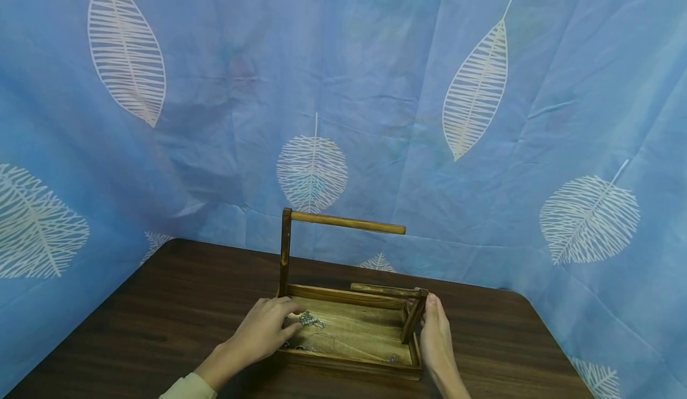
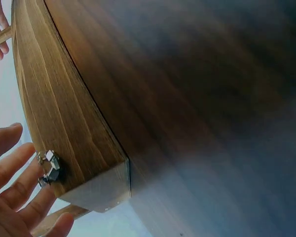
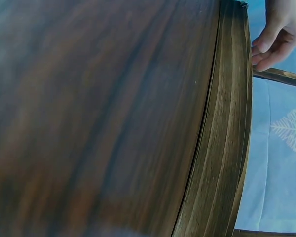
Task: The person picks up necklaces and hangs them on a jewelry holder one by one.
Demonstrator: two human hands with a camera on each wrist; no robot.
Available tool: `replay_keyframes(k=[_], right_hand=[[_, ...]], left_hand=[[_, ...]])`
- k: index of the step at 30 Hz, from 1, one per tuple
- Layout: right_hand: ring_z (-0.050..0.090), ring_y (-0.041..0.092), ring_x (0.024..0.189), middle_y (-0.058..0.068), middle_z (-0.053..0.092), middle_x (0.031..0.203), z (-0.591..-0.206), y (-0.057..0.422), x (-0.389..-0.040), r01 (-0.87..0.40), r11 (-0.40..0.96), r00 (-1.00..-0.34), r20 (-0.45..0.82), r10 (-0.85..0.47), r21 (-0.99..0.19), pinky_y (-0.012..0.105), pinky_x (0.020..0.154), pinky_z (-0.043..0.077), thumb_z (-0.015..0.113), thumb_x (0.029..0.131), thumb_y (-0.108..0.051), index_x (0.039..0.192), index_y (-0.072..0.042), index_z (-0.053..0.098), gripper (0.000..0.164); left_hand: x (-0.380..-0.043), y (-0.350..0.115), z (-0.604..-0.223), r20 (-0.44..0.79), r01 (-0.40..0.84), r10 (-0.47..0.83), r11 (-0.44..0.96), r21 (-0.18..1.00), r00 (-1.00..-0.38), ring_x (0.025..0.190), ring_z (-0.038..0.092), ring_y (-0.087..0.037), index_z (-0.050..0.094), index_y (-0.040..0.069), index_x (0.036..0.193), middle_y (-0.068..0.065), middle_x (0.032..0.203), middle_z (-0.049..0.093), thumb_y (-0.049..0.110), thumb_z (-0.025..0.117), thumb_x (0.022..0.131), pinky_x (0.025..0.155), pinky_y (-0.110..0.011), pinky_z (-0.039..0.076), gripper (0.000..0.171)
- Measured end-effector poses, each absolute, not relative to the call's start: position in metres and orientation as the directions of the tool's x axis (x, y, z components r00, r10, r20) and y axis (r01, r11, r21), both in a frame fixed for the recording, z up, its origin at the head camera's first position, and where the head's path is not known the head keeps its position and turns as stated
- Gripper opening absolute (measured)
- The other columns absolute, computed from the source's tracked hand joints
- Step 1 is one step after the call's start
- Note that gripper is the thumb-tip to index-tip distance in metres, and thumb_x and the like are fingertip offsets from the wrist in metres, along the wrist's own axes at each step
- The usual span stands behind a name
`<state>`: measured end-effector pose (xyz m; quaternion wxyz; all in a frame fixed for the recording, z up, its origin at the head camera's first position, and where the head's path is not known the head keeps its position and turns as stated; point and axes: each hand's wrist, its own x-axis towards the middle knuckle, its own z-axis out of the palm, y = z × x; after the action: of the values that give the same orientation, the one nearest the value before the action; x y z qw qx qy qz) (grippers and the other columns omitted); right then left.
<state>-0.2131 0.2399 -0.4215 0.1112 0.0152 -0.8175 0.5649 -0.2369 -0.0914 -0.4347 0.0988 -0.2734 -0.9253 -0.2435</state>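
A wooden jewelry stand (image 1: 349, 361) with a shallow tray rests on the table. A tall post with a bar (image 1: 349, 222) rises from its left end, and a lower post with a bar (image 1: 385, 291) from its right end. My left hand (image 1: 267, 327) hovers at the tray's left end, fingers extended, beside a silvery chain (image 1: 311, 320). In the left wrist view, a bracelet (image 2: 53, 167) with faceted pieces lies against the rim near those fingers. My right hand (image 1: 437, 333) grips the lower post near its top; its thumb's exact placement is unclear.
The dark brown table (image 1: 177, 315) carries the stand close to its front. A small silvery piece (image 1: 393, 358) lies in the tray's right corner. Blue cloth (image 1: 376, 101) with white leaf prints hangs behind and at both sides.
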Motion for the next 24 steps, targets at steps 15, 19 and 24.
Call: replay_keyframes(k=[15,19,24], right_hand=[[0.051,0.04,0.123,0.027,0.053,0.129,-0.431,0.223,-0.222,-0.208,0.208,-0.939,0.255,0.23,-0.956,0.036,0.101,0.048,0.011,0.111,-0.044,0.132,0.006,0.046,0.064],[0.056,0.032,0.117,0.025,0.056,0.125,-0.436,0.221,-0.225,-0.196,0.182,-0.929,0.242,0.279,-0.963,0.025,0.095,0.05,0.013,0.11,-0.046,0.127,0.004,0.052,0.065],[0.06,0.019,0.107,0.023,0.059,0.123,-0.441,0.218,-0.226,-0.198,0.128,-0.922,0.229,0.312,-0.972,0.023,0.093,0.05,0.014,0.11,-0.046,0.123,0.005,0.055,0.066]], left_hand=[[-0.249,-0.087,-0.438,0.228,0.518,0.471,0.698,0.495,-0.852,0.077,0.066,-0.006,0.078,0.014,0.109,0.001,0.102,0.075,0.02,0.079,0.088,0.092,-0.064,0.043,0.023],[-0.251,-0.083,-0.439,0.215,0.516,0.479,0.688,0.51,-0.851,0.076,0.065,-0.006,0.078,0.014,0.107,0.002,0.098,0.075,0.022,0.079,0.087,0.09,-0.065,0.042,0.021],[-0.254,-0.077,-0.441,0.212,0.532,0.5,0.679,0.506,-0.84,0.081,0.067,-0.011,0.078,0.014,0.106,0.005,0.093,0.074,0.024,0.08,0.087,0.088,-0.064,0.043,0.021]])
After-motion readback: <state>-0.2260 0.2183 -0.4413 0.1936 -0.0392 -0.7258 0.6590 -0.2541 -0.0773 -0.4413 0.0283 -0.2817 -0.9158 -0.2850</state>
